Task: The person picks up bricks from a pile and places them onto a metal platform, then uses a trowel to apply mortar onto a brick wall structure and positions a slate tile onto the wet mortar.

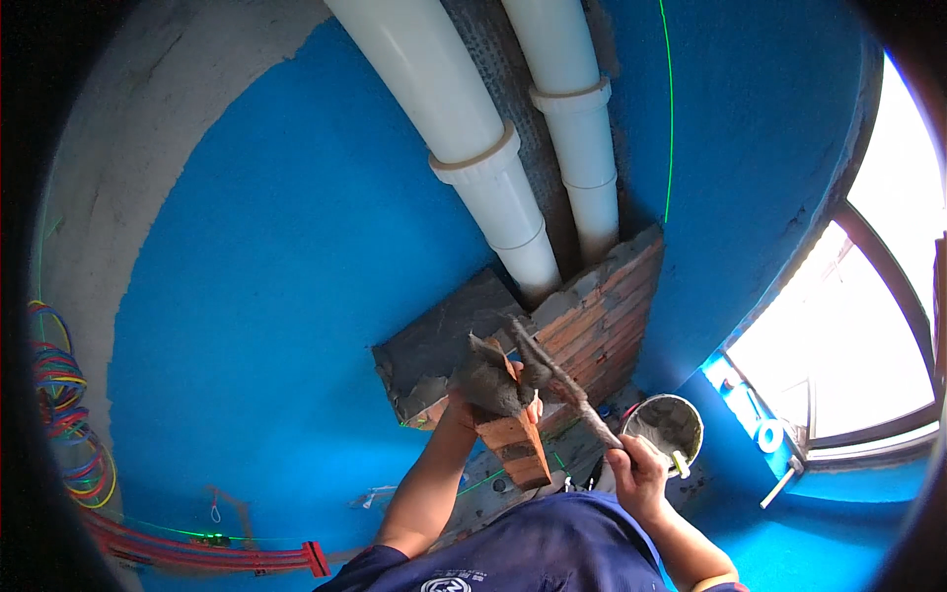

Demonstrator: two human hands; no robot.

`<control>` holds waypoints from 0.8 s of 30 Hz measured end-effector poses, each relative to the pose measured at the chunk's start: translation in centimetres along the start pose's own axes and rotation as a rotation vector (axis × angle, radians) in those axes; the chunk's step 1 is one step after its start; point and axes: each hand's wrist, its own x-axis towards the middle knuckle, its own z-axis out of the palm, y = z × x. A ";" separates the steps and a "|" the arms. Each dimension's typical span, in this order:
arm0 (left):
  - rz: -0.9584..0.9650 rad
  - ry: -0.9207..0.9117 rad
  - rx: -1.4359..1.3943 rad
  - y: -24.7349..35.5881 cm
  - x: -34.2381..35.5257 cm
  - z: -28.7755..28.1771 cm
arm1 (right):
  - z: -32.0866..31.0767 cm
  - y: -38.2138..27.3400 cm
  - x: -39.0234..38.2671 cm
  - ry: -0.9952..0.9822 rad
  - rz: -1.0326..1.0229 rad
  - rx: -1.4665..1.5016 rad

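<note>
In my left hand [460, 412], fingers wrapped round it, is an orange brick [512, 454] with wet grey mortar [490, 384] on its upper part. My right hand [639, 472] grips the handle of a mortar-coated trowel [564, 385], whose far end is at the top of the held brick. Behind them is a low brick enclosure [607, 326] with grey mortar on top, round the lower ends of two white vertical pipes [462, 99]. Part of my left hand is hidden behind the brick and mortar.
A bucket [659, 426] of grey mortar stands right of my right hand. Coiled coloured wires [61, 395] hang at the left, above red conduits [217, 555]. A bright window [868, 316] with a tape roll [769, 434] on its sill is at the right. Blue walls [247, 276] surround the corner.
</note>
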 end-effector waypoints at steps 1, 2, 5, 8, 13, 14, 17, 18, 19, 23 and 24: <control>-0.025 -0.013 -0.007 0.1 0.5 0.3 | 0.2 0.0 0.2 -0.027 -0.021 -0.008; -0.033 0.123 0.063 -0.3 0.9 0.7 | 0.5 -0.2 0.5 -0.029 -0.031 -0.004; 0.025 0.341 0.153 -0.3 -1.1 0.5 | 2.1 -1.2 0.5 -0.015 -0.152 -0.063; 0.101 0.498 0.055 1.6 -1.3 0.4 | 1.1 -0.3 1.5 -0.064 -0.268 -0.105; 0.165 0.467 0.143 3.1 -2.1 0.9 | -0.8 -0.3 1.2 -0.153 -0.301 -0.210; 0.171 0.458 0.152 2.8 -2.4 0.8 | -1.8 -1.2 0.8 -0.111 -0.373 -0.241; 0.186 0.461 0.139 0.9 -4.8 1.0 | -4.2 -3.6 -1.7 -0.119 -0.362 -0.277; 0.194 0.463 0.126 -0.2 -5.6 1.1 | -4.6 -3.3 -1.8 -0.162 -0.334 -0.267; 0.213 0.470 0.135 0.2 -6.8 0.9 | -4.6 -2.8 -1.6 -0.204 -0.302 -0.263; 0.268 0.498 0.127 0.5 -10.8 1.5 | -5.0 -2.3 -2.7 -0.197 -0.264 -0.236; 0.279 0.510 0.129 0.9 -11.8 1.6 | -4.9 -2.7 -2.7 -0.171 -0.208 -0.208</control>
